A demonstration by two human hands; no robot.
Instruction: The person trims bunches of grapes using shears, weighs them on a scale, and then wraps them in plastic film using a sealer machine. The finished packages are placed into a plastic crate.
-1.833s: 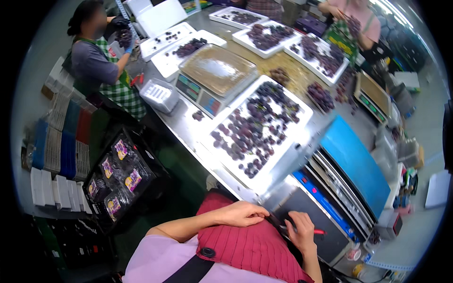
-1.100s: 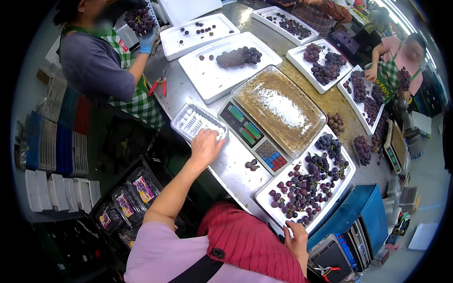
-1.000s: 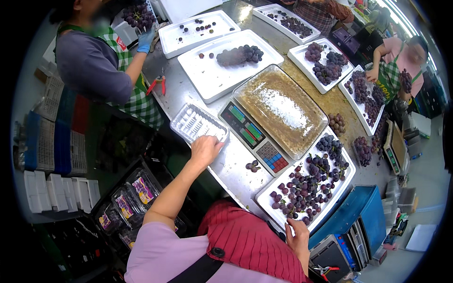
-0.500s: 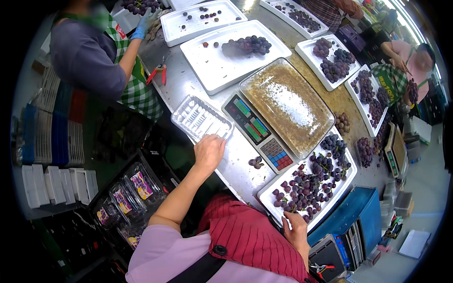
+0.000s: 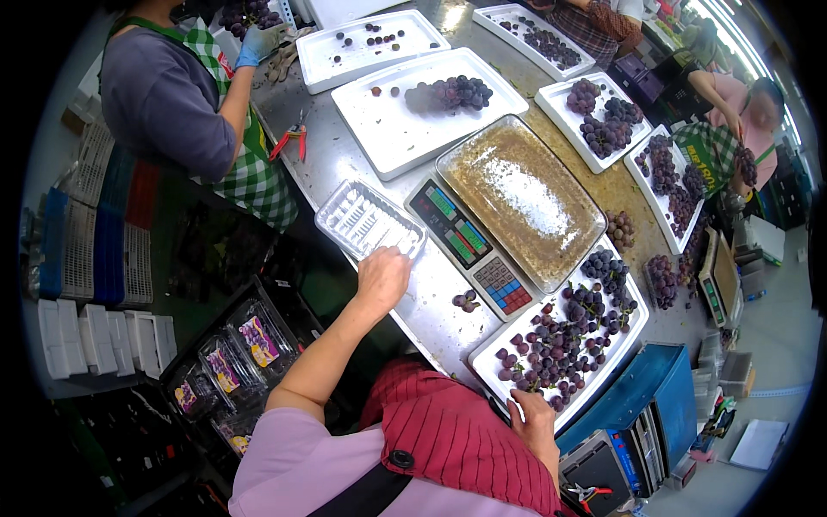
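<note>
My left hand (image 5: 384, 280), fingers bent and closed, grips the near corner of a clear plastic punnet (image 5: 369, 220) at the table's front edge. Nothing shows inside the punnet. Against its right side stands a digital scale (image 5: 525, 207) with a worn metal pan and nothing on it. My right hand (image 5: 532, 420) rests at the near rim of a white tray (image 5: 487, 360), thumb and forefinger apart, with no grape seen in it. Dark purple grapes (image 5: 560, 349), loose and in small bunches, cover much of that tray. A few grapes (image 5: 466, 300) lie on the metal by the scale's keypad.
More white trays (image 5: 379, 155) with grapes stand across the metal table. Red pruning snips (image 5: 293, 140) lie at its left edge, near a co-worker's gloved hand (image 5: 258, 43). A black crate (image 5: 194, 379) of packed punnets sits lower left; a blue box (image 5: 663, 388) stands right.
The view has shifted slightly. My left hand stays on the punnet, and my right hand has barely moved at the tray's rim.
</note>
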